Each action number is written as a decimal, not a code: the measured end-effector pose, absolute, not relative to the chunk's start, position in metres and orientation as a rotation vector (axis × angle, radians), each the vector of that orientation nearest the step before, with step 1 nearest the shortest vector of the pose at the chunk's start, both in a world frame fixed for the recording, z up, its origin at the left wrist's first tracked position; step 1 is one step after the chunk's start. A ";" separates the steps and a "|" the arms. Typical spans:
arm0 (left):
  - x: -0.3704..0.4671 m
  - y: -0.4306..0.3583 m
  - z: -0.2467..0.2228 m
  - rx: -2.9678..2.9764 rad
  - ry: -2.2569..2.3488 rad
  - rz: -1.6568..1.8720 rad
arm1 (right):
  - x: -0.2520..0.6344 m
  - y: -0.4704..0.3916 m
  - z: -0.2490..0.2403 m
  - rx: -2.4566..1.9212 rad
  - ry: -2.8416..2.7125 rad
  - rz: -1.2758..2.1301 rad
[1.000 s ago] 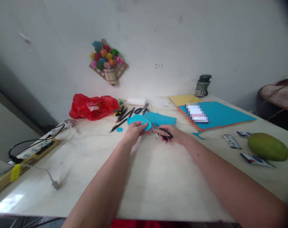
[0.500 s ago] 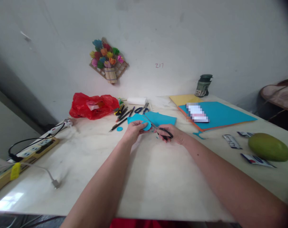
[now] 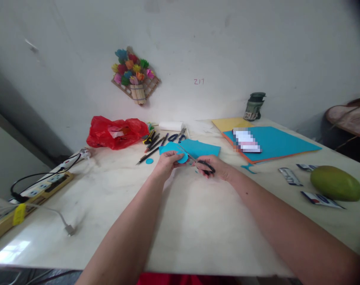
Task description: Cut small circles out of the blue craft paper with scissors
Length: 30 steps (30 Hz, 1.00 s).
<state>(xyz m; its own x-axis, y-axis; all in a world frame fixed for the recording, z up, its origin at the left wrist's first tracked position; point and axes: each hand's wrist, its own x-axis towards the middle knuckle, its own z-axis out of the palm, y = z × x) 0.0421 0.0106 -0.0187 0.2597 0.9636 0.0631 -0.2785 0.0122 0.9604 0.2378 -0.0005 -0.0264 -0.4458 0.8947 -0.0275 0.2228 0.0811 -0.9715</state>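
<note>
Between the thumb and fingers of my left hand [image 3: 168,161] is a piece of blue paper [image 3: 183,158] with a rounded edge. My right hand [image 3: 211,166] is closed round the black handles of a pair of scissors [image 3: 208,166], whose blades lie along the upper right edge of that paper. Behind both hands a larger blue sheet [image 3: 208,149] lies on the table. A small blue disc [image 3: 149,161] rests left of my left hand, and a thin blue offcut [image 3: 249,169] lies right of my right hand.
Pens [image 3: 148,155] and blue-handled scissors [image 3: 173,137] lie behind my left hand, near a red bag [image 3: 117,136]. At the right are coloured sheets [image 3: 283,142] with a phone [image 3: 247,141], a bottle [image 3: 254,107], small packets [image 3: 290,176] and a green fruit [image 3: 336,183]. A power strip [image 3: 49,185] is left.
The scissors' handles have come closer together and the blades look more closed at the paper's edge. Both hands have stayed nearly in place.
</note>
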 end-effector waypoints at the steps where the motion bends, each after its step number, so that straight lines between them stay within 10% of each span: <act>1: 0.042 0.011 -0.019 1.134 0.798 1.150 | 0.238 0.000 -0.027 -1.114 -1.749 1.391; 30: 0.053 0.005 -0.017 1.053 0.816 1.129 | 0.228 0.002 -0.018 -0.970 -1.235 1.282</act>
<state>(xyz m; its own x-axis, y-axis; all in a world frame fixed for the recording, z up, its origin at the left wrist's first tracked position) 0.0529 0.0050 -0.0174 0.2524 0.9676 -0.0020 -0.3059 0.0817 0.9486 0.2277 0.0015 -0.0184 -0.1106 0.9876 0.1112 -0.1480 0.0943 -0.9845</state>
